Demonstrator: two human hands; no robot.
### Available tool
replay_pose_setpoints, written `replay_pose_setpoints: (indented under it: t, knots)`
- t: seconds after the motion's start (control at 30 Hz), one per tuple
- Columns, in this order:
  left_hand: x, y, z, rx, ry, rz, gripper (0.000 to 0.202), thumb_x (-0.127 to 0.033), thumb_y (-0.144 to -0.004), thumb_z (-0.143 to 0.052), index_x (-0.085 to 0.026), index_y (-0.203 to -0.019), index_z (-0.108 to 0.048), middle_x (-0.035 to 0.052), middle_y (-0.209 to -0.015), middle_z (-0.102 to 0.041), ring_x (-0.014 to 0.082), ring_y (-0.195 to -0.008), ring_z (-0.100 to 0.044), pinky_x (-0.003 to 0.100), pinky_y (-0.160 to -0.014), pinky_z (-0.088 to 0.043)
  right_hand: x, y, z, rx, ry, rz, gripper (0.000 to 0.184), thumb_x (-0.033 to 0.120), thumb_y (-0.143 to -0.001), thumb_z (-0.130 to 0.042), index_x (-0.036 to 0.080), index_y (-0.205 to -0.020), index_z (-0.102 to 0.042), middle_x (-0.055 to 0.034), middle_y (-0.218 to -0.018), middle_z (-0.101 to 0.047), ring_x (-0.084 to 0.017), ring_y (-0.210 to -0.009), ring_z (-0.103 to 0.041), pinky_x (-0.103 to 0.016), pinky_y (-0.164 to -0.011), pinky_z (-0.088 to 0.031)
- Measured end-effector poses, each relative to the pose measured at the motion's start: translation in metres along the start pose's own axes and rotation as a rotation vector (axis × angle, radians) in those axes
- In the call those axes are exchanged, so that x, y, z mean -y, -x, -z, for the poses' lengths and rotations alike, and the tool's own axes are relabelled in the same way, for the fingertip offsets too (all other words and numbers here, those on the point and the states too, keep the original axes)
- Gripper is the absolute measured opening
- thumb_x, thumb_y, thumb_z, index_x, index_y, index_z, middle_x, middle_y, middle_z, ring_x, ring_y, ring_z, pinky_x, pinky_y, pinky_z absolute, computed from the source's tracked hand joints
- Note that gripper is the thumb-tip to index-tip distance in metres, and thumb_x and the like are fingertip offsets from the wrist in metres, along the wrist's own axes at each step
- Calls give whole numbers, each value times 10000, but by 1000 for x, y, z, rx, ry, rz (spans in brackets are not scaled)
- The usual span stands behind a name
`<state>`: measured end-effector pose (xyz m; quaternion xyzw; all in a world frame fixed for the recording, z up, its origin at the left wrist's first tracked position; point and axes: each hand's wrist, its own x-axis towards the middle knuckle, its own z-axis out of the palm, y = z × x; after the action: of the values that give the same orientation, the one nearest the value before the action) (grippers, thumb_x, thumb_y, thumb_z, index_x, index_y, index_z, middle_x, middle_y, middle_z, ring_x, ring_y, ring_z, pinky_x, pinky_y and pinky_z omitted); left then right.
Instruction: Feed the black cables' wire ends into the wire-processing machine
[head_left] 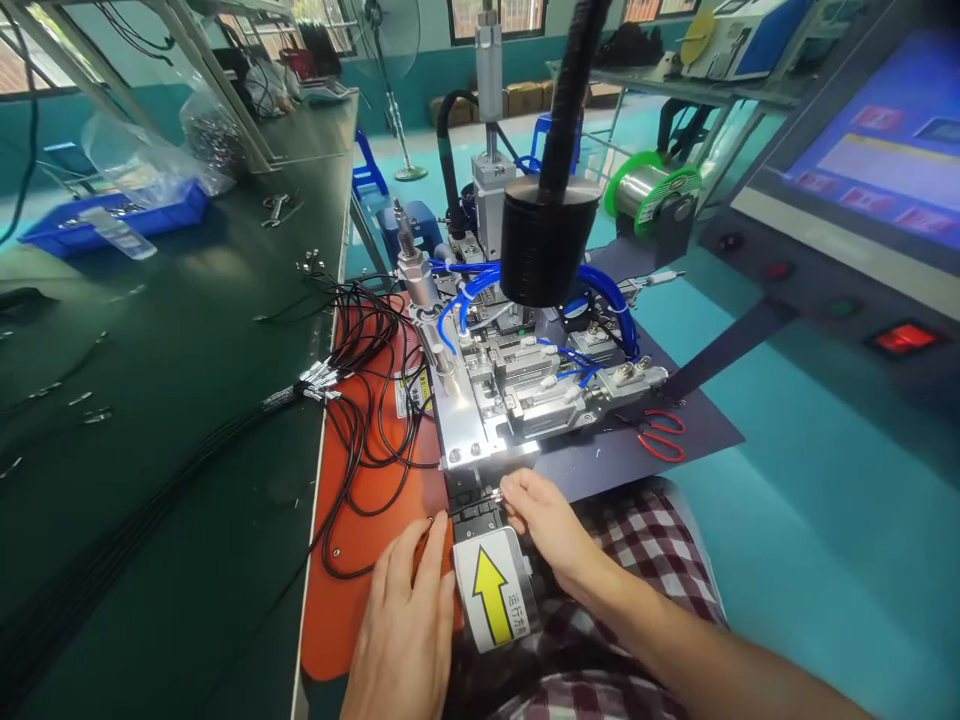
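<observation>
My right hand (544,520) pinches the small metal end of a black cable (472,505) over the black track of the machine (480,420). The cable's end lies across the track. To the left, my left hand (405,610) is palm down, its fingertips closed on the same cable at the track's edge; the exact grip is partly hidden. Between my hands, a white label with a yellow arrow (491,590) covers the track's near end. A bundle of black cables with metal ends (319,380) spreads from the dark table onto the orange board (405,500).
Red-handled scissors (664,437) lie on the grey plate right of the machine. A black cylindrical nozzle (547,245) hangs above it. At right stands a control panel with a screen (885,150); behind is a green wire spool (651,195). A blue tray (120,220) sits at far left.
</observation>
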<state>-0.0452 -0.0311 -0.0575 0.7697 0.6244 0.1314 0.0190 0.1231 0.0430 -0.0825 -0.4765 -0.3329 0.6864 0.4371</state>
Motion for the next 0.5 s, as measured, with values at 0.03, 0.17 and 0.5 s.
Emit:
replay_pose_setpoints:
  t: [0.03, 0.17, 0.5]
  knots:
    - [1, 2, -2, -3, -28, 1, 461, -208, -907, -427, -207, -1369, -429, 144, -1245, -547, 287, -1110, -539, 409, -754, -570, 1, 0, 0, 2, 1, 1, 464, 607, -703, -637, 203, -623, -422, 82, -565, -379, -83, -482, -310, -240, -507, -267]
    - [3, 1, -5, -30, -105, -35, 433, -190, -916, -409, -190, -1346, -458, 138, -1251, -561, 276, -1120, -541, 369, -733, -581, 2, 1, -2, 11, 5, -4, 476, 620, -703, -637, 204, -613, -423, 84, -539, -381, -86, -472, -311, -242, -502, -275]
    - [11, 6, -11, 81, -47, 48, 482, -232, -943, -333, -266, -1423, -363, 91, -1377, -486, 265, -1241, -470, 368, -836, -565, -36, 5, 45, -112, 3, -20, 435, 615, -826, -513, 184, -800, -569, 39, -638, -468, -100, -504, -364, -248, -491, -268]
